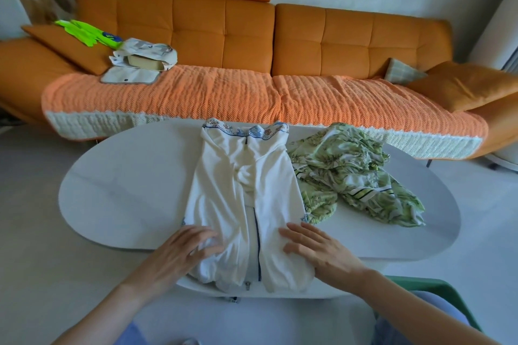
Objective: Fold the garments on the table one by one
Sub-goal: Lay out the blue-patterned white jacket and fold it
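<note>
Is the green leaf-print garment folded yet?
No, the green leaf-print garment lies crumpled on the table, right of the white zip-front garment.

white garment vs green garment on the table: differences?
Look: the white garment is plain with blue patterned trim and a zip; the green garment has a leafy print.
Pose: the white garment lies flat, lengthwise, sides folded in; the green garment is crumpled.
Contact: left hand and right hand press the white garment; neither touches the green garment.
Both lie on the table.

left hand (182,249) fingers blurred, sofa (350,36) ends cut off by frame edges
</note>
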{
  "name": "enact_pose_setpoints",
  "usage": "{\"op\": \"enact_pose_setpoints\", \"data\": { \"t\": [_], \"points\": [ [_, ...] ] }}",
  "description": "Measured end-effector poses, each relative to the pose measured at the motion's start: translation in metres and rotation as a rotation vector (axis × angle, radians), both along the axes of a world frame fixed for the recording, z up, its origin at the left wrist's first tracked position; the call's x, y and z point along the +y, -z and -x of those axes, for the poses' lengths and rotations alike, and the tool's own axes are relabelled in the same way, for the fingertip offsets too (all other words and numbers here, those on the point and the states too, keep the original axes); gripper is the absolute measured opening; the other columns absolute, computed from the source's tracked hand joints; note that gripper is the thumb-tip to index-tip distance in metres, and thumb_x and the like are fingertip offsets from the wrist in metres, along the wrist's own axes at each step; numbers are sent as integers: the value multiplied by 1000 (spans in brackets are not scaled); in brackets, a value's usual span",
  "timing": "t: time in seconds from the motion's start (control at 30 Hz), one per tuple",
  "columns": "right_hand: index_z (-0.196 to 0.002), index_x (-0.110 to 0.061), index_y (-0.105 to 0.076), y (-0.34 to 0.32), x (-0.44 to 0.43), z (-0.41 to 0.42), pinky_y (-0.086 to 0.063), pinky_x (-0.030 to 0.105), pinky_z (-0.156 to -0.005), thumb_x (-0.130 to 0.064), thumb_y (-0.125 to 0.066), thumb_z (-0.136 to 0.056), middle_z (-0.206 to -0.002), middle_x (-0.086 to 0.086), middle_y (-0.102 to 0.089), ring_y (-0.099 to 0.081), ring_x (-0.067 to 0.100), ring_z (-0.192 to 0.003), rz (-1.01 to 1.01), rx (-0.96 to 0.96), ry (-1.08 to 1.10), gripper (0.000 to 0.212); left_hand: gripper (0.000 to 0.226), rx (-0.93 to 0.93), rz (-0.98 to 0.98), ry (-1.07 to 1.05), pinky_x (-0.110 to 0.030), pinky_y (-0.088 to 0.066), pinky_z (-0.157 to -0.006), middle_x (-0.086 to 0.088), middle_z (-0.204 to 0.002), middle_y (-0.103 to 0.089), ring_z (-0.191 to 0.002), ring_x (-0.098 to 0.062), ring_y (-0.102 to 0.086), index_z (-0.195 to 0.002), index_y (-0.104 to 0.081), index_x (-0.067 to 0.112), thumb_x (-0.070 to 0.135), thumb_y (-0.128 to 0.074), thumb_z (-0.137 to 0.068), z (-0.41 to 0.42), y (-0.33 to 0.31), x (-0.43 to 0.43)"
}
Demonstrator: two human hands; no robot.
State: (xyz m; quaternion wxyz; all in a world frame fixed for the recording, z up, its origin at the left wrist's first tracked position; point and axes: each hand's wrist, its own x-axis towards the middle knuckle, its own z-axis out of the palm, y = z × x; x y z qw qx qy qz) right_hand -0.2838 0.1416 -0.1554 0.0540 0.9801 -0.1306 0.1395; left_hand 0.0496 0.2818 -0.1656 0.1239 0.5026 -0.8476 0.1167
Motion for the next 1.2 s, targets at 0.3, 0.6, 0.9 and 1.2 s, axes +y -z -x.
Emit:
{"op": "enact_pose_setpoints", "data": {
  "t": [0.3, 0.6, 0.9, 1.2],
  "points": [
    [-128, -25, -57, -22, 0, -3, -34, 38, -111, -34, -21, -103, -140, -7, -50, -42, 10, -132, -157, 28, -31, 45, 26, 125, 98, 113, -25, -27, -110, 1, -116, -60, -108, -12, -52, -107, -62, 24, 20, -52, -84, 12, -5, -9],
    [-82, -3, -64, -59, -13, -33, -43, 28, -74, -42, -39, -97, -82, 14, -66, -58, 25, -77, -734, -170, 404, 49, 39, 1033, -39, -375, -21, -46, -69, 1, -81, -73, -77, -12, -67, -102, -66, 29, 50, -38, -86, 26, -33, -27],
    [-127, 1, -50, -83, -87, -92, -33, 23, -48, -60, -34, -93, -56, -2, -33, -31, 11, -46, -1176, -280, 992, 72, 52, 1137, -311, -935, -33, -27, -60, -15, -63, -44, -61, -24, -43, -65, -42, 5, 43, -31, -99, 0, -76, -133],
    [-93, -2, -60, -65, -72, -72, -39, 24, -52, -16, -57, -93, -70, 5, -57, -50, 16, -57, -1058, -355, 837, 14, 17, 1150, -268, -760, -29, -36, -61, -6, -78, -62, -72, -23, -55, -94, -61, 7, 23, -63, -87, -5, -34, -105]
  ]
}}
